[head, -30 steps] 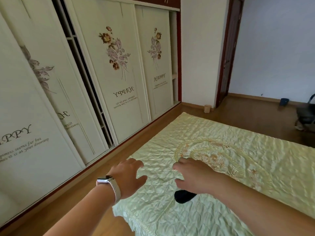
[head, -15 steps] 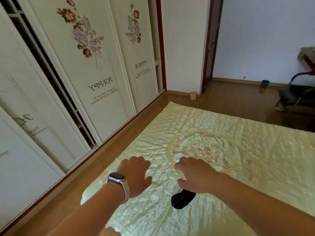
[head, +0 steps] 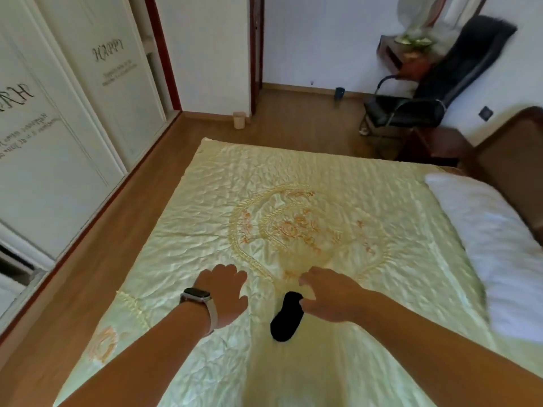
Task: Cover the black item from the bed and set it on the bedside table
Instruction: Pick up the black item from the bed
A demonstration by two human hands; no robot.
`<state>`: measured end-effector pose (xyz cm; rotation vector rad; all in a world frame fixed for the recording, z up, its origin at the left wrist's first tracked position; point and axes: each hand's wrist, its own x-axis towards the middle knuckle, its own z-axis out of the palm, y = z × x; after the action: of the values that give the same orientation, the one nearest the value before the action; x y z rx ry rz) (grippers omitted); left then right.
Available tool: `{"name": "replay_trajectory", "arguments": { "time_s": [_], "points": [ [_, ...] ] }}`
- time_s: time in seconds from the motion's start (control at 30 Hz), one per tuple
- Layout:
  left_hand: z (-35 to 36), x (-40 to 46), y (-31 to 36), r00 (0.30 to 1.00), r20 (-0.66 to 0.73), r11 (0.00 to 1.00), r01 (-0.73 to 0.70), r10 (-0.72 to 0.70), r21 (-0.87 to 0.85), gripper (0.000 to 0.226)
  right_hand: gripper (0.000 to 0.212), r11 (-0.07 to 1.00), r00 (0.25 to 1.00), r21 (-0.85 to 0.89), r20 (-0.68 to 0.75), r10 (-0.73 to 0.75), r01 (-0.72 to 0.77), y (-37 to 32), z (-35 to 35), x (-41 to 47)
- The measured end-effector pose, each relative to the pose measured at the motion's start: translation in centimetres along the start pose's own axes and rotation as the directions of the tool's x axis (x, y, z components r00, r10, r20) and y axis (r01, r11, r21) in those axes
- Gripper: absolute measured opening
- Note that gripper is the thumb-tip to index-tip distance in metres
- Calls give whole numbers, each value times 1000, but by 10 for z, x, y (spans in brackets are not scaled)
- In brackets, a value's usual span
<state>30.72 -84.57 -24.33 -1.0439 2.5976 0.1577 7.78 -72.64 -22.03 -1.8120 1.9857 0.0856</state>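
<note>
The black sock (head: pixel 287 317) looks soft and light; pinch its top. Both hands, left hand (head: pixel 224 298) and right hand (head: pixel 329 298), hover with fingers spread, holding nothing.

**Bed and what is lying on it**

The bed (head: pixel 293 177) is wearing a pale green quilted cover (head: pixel 205 230). A black item (head: pixel 286 318) is lying on it at 6 o'clock of the embroidered medallion (head: pixel 299 227); a white pillow (head: pixel 493 242) is resting at 3 o'clock.

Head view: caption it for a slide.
Both hands, left hand and right hand, reach toward a black item on the quilted bed.
</note>
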Motion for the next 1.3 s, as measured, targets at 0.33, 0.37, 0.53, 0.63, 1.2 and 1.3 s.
{"name": "replay_trajectory", "arguments": {
  "time_s": [0.33, 0.37, 0.53, 0.63, 1.2, 1.3],
  "points": [
    [80, 80, 26, 958, 280, 992, -32, 66, -125, 56, 38, 932, 974, 289, 15, 225, -220, 59, 51, 16],
    [88, 87, 29, 947, 316, 987, 1, 51, -163, 56, 36, 916, 970, 323, 30, 241, -237, 66, 61, 22],
    [136, 126, 52, 904, 428, 906, 189, -9, -379, 49, 35, 875, 960, 395, 151, 237, -278, 104, 115, 62],
    [167, 149, 67, 883, 469, 818, 291, -29, -496, 42, 35, 840, 940, 431, 231, 250, -330, 127, 150, 86],
    [343, 234, 106, 707, 670, 333, 703, -227, -628, 43, 50, 581, 815, 572, 382, 435, -579, 206, 327, 198],
    [358, 240, 110, 712, 637, 293, 702, -295, -649, 20, 52, 494, 791, 624, 399, 465, -605, 210, 345, 215]
  ]
}}
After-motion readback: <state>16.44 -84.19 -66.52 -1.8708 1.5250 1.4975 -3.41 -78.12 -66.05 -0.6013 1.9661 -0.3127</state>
